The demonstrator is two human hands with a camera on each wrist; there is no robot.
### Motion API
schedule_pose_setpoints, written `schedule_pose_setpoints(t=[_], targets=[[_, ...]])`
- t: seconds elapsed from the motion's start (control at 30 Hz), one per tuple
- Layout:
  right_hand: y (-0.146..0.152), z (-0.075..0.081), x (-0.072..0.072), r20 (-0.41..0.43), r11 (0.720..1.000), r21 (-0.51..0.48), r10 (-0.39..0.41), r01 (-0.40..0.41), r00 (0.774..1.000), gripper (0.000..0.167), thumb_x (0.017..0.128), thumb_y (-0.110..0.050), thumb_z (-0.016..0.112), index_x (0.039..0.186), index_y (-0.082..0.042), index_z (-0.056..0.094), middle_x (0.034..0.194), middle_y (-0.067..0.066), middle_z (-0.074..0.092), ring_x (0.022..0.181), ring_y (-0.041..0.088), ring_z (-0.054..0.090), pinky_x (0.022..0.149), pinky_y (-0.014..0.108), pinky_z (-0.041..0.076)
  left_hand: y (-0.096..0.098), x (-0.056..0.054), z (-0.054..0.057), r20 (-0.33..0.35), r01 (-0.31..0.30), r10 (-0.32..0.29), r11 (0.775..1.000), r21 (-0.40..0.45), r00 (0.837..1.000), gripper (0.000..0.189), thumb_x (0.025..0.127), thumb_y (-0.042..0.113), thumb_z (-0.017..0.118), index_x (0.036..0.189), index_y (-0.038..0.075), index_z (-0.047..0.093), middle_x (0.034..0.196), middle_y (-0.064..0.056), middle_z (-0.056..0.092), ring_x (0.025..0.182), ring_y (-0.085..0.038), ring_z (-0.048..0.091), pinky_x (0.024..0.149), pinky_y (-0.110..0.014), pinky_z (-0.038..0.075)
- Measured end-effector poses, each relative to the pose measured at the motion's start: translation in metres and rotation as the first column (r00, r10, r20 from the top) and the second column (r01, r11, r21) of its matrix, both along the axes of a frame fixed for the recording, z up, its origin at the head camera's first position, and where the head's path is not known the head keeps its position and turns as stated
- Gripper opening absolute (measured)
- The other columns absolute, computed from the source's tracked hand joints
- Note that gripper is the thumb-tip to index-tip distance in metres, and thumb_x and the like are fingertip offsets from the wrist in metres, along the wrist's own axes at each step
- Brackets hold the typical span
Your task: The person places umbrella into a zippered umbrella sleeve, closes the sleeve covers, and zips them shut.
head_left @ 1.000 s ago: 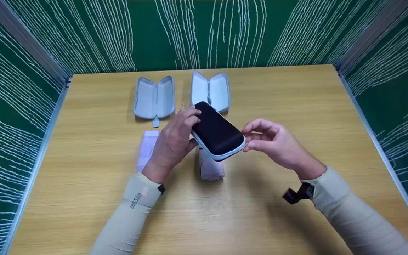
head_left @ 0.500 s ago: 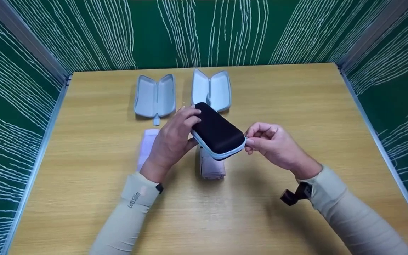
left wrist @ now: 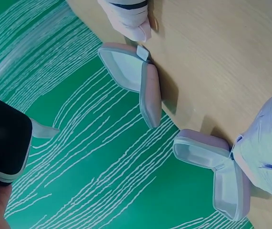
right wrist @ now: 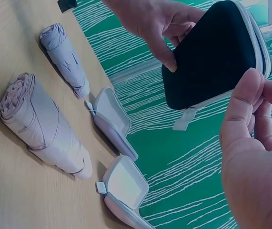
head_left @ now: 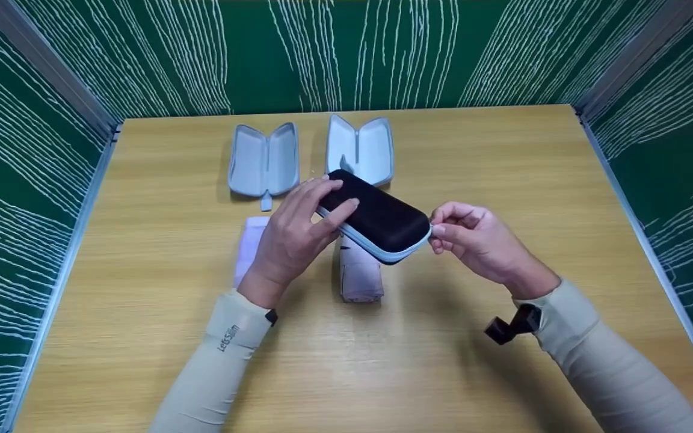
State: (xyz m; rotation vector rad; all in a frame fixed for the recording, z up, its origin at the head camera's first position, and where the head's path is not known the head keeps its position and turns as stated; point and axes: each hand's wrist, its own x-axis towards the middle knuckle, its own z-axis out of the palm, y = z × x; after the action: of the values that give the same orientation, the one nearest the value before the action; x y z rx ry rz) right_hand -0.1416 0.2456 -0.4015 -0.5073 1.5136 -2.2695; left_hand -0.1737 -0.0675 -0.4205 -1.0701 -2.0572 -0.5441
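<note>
A black zip case [head_left: 382,210] with a light blue zipper edge is held up over the table, tilted. My left hand [head_left: 292,231] grips its left end, fingers over the top. With thumb and fingertips, my right hand [head_left: 473,240] pinches the zipper pull at the case's right corner; the pull is mostly hidden by the fingers. In the right wrist view, a pale fabric tab [right wrist: 185,119] sticks out from the case's end. Below the case lies a lilac folded umbrella [head_left: 361,273], partly covered by it. Another folded umbrella [head_left: 252,243] lies behind my left hand.
Two pale blue cases stand spread open at the back of the wooden table [head_left: 503,162]: a left one [head_left: 250,159] and a right one [head_left: 375,147], partly hidden by the black case. A green wall [head_left: 262,78] with white lines borders the table's back and sides.
The black case has shifted a little to the right, together with my right hand. My right fingers have closed on the zipper pull; my left fingers now reach further over the case.
</note>
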Motion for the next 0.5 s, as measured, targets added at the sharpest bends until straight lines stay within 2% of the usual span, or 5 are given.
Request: schedule_pose_setpoints(t=[0.1,0.23,0.37,0.5], targets=[[0.0021,-0.0005,-0.0003,-0.001,1.000,0.011,-0.004,0.004,1.000,0.023,0.099,0.010,0.054,0.096,-0.008,0.067,0.088,0.002,0.067,0.077,0.012,0.063,0.074,0.022,0.053,0.0007,-0.0001,-0.0001,-0.017,-0.013,0.013,1.000,-0.004,1.000,0.054,0.097,0.015,0.074,0.143,0.025,0.048,0.137,-0.018,0.059,0.129,-0.035,0.058,0.112,-0.047,0.042],[0.0045,-0.0020,-0.0007,0.000,1.000,0.025,-0.010,0.010,1.000,0.019,0.100,0.008,0.057,0.095,-0.008,0.067,0.088,0.002,0.066,0.077,0.013,0.063,0.075,0.023,0.053,0.0014,-0.0005,-0.0010,-0.022,-0.038,0.038,0.999,-0.018,0.999,0.053,0.097,0.016,0.073,0.144,0.025,0.049,0.136,-0.018,0.060,0.127,-0.036,0.059,0.111,-0.048,0.043],[0.0059,-0.0038,-0.0011,0.010,0.998,0.042,-0.039,0.039,0.999,0.018,0.100,0.006,0.059,0.094,-0.008,0.068,0.088,0.002,0.066,0.077,0.014,0.063,0.075,0.024,0.053,0.0022,-0.0004,-0.0012,-0.019,-0.063,0.063,0.998,-0.028,0.998,0.053,0.097,0.014,0.073,0.144,0.026,0.051,0.135,-0.018,0.060,0.126,-0.037,0.059,0.110,-0.049,0.044],[0.0051,-0.0051,-0.0009,0.031,0.995,0.062,-0.079,0.076,0.996,0.024,0.099,0.010,0.055,0.093,-0.008,0.070,0.087,0.003,0.068,0.076,0.015,0.063,0.074,0.024,0.054,0.0030,0.0001,-0.0009,-0.016,-0.086,0.086,0.996,-0.039,0.996,0.053,0.097,0.013,0.073,0.144,0.026,0.054,0.133,-0.019,0.061,0.124,-0.038,0.060,0.111,-0.048,0.044]])
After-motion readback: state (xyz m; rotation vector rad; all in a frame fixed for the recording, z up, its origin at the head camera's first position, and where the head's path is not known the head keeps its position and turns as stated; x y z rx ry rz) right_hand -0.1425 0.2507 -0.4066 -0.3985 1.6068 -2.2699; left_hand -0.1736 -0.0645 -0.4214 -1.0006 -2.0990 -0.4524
